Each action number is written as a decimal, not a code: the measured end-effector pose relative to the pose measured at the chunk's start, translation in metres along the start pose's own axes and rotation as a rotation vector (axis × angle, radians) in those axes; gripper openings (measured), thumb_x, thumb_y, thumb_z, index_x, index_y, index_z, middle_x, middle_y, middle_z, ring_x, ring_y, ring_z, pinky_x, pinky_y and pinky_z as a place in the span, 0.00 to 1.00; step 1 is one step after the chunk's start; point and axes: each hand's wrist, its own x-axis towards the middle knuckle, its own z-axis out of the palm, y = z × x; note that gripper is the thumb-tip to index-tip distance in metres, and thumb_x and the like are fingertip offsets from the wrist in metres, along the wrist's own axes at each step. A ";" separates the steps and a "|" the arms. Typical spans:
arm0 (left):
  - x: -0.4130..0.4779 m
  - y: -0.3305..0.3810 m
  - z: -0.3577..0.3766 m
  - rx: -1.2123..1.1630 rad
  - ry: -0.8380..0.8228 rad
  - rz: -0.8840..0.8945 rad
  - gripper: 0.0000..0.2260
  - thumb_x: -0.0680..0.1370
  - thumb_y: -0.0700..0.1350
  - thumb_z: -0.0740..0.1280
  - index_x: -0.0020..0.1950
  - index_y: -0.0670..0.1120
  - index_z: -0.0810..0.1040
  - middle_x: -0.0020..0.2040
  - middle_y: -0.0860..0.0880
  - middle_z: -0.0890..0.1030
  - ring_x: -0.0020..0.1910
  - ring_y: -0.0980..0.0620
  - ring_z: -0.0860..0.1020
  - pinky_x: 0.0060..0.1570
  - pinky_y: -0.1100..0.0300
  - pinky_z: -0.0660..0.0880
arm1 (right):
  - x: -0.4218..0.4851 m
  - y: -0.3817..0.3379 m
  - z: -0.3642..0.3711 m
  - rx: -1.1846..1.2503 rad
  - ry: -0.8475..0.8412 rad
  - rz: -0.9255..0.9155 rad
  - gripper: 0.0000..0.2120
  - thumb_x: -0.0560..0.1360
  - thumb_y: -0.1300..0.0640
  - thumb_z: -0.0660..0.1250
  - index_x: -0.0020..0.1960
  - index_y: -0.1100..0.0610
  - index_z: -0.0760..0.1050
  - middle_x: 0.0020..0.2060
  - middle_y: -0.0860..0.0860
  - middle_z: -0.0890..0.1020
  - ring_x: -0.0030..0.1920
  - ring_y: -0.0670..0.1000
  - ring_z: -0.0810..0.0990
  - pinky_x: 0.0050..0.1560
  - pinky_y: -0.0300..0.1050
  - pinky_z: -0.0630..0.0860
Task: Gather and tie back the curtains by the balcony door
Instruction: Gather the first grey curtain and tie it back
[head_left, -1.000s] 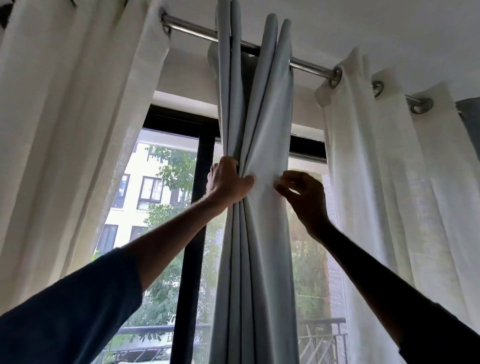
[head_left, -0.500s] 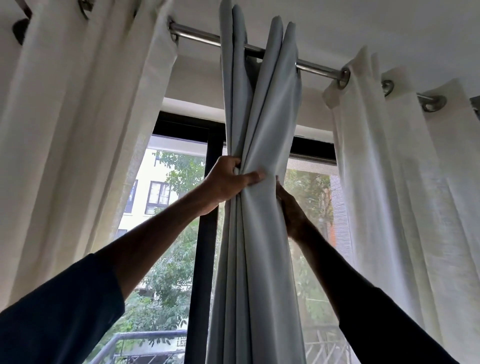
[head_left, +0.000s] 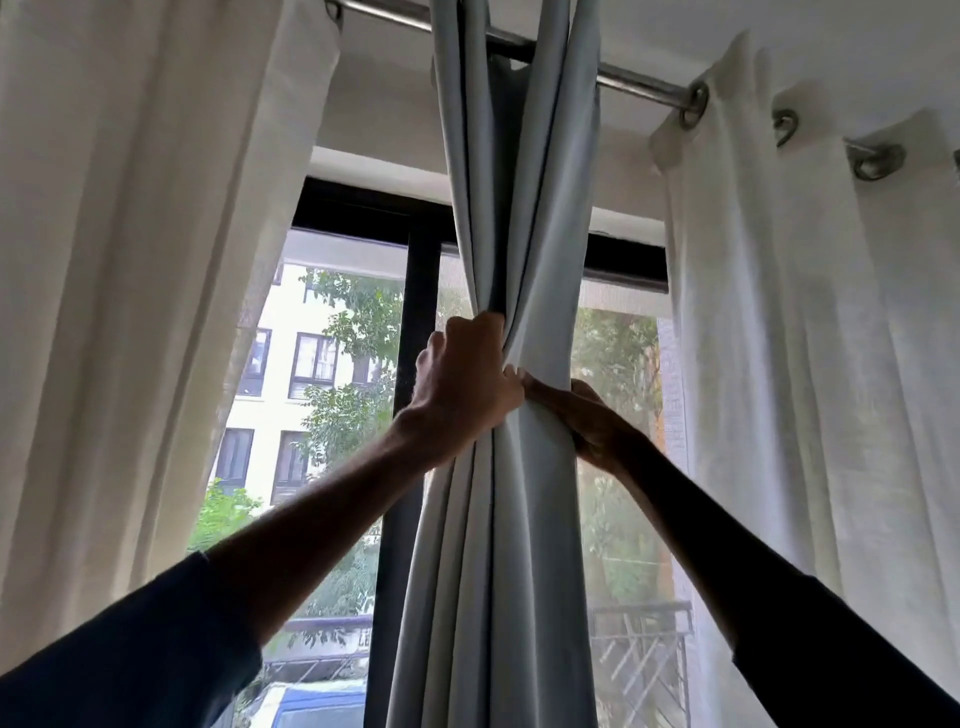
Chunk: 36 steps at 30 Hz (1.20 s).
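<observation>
Curtain (head_left: 524, 519) hangs from rod (head_left: 639, 88), bunched, long axis vertical, between the grips. Left grip (head_left: 462, 384) clasps it from the left. Right grip (head_left: 587, 421) wraps it from the right, slightly lower, thumb touching left grip. No tie visible.

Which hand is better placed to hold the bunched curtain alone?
Probably the left hand: its fist clamps the folds of the grey curtain, while the right hand only cups its side.

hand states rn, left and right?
left hand: closed, gripping the gathered grey curtain.
right hand: closed, gripping the same grey curtain from its right side.
</observation>
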 end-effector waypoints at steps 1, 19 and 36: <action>-0.007 0.001 0.002 0.014 -0.003 -0.008 0.18 0.75 0.46 0.70 0.62 0.42 0.73 0.55 0.39 0.76 0.57 0.38 0.74 0.50 0.51 0.72 | -0.006 0.006 0.002 -0.013 0.020 -0.009 0.14 0.73 0.51 0.73 0.52 0.60 0.83 0.46 0.55 0.88 0.44 0.53 0.87 0.41 0.43 0.82; -0.140 0.002 0.068 0.112 0.007 -0.005 0.05 0.77 0.43 0.67 0.50 0.42 0.75 0.39 0.39 0.79 0.41 0.34 0.80 0.35 0.52 0.69 | -0.115 0.113 -0.004 -0.522 0.396 -0.085 0.13 0.72 0.48 0.77 0.43 0.60 0.84 0.34 0.50 0.86 0.32 0.45 0.85 0.31 0.44 0.82; -0.248 0.003 0.093 0.295 -0.259 -0.124 0.07 0.81 0.41 0.60 0.54 0.41 0.76 0.47 0.38 0.81 0.48 0.34 0.81 0.46 0.46 0.75 | -0.220 0.183 0.021 -0.956 0.482 -0.081 0.23 0.78 0.44 0.68 0.30 0.57 0.72 0.21 0.46 0.71 0.21 0.42 0.68 0.23 0.32 0.59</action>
